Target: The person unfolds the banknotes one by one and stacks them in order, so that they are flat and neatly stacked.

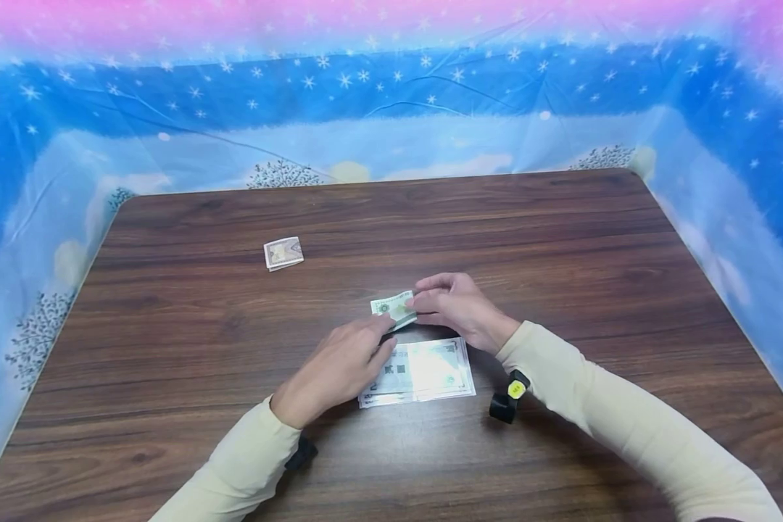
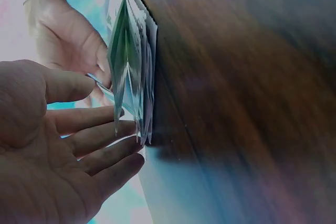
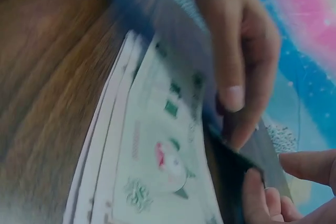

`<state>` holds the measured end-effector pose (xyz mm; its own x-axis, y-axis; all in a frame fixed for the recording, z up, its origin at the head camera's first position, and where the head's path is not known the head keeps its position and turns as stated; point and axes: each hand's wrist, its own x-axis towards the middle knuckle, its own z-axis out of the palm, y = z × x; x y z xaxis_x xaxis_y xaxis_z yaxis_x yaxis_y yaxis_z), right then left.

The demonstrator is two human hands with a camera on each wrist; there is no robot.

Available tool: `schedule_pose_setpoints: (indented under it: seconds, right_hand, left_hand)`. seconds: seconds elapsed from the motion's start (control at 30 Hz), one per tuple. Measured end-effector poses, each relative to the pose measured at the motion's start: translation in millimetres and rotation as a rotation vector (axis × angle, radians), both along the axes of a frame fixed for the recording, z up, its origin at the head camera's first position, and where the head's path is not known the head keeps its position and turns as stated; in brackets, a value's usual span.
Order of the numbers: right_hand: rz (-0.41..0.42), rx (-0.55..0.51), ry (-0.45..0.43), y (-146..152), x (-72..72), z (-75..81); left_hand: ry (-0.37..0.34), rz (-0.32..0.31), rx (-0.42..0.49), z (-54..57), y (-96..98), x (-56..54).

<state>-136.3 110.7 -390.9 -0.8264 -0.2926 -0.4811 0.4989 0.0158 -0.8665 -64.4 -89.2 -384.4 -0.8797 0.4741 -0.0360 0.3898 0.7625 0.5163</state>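
A small green banknote (image 1: 394, 309), smaller than those in the stack and apparently folded, is between both hands above the stack of banknotes (image 1: 440, 368). My left hand (image 1: 339, 362) pinches its near left end with thumb and fingers. At the other end, my right hand (image 1: 462, 308) holds the edge between thumb and fingertips. The left wrist view shows the left thumb at the note's bluish edge, the fingers stretched behind. In the right wrist view the note (image 3: 236, 166) is a dark strip seen edge-on, beside the stack's printed top note (image 3: 163, 150).
Farther back on the left of the brown wooden table (image 1: 528, 239) lies another folded banknote (image 1: 283, 253). A patterned blue and pink cloth (image 1: 391, 87) surrounds the table's back and sides. Black wrist straps (image 1: 505, 406) hang beneath the cream sleeves.
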Motion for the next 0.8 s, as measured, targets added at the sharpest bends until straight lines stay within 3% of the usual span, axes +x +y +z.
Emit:
schedule_pose_setpoints:
  seconds: [0.2, 0.27, 0.4, 0.47, 0.53, 0.73, 0.8]
  right_hand:
    - [0.011, 0.160, 0.100, -2.8, 2.4, -2.5]
    - [0.013, 0.188, 0.140, -1.6, 3.9, -1.0]
    - [-0.009, 0.170, 0.203, 2.1, 6.4, 5.5]
    - [-0.016, 0.158, 0.225, 4.2, 9.1, 11.0]
    - [-0.024, 0.147, 0.234, 5.6, 12.8, 17.1]
    - [-0.020, 0.106, 0.251, 6.0, 26.1, 29.8]
    - [-0.015, 0.106, 0.260, 5.2, 29.7, 30.8]
  left_hand:
    - [-0.062, 0.036, 0.037, 3.1, -0.6, 0.7]
    - [-0.053, 0.062, 0.073, 4.9, -2.2, 0.9]
    - [0.001, 0.182, 0.169, 8.4, -7.2, 0.6]
    - [-0.015, 0.267, 0.241, 9.6, -9.9, 0.2]
    - [-0.095, 0.346, 0.350, 10.3, -12.5, -0.6]
    - [-0.562, 0.470, 0.931, 10.8, -14.5, -5.0]
    - [-0.669, 0.511, 1.072, 12.4, -14.2, -5.4]
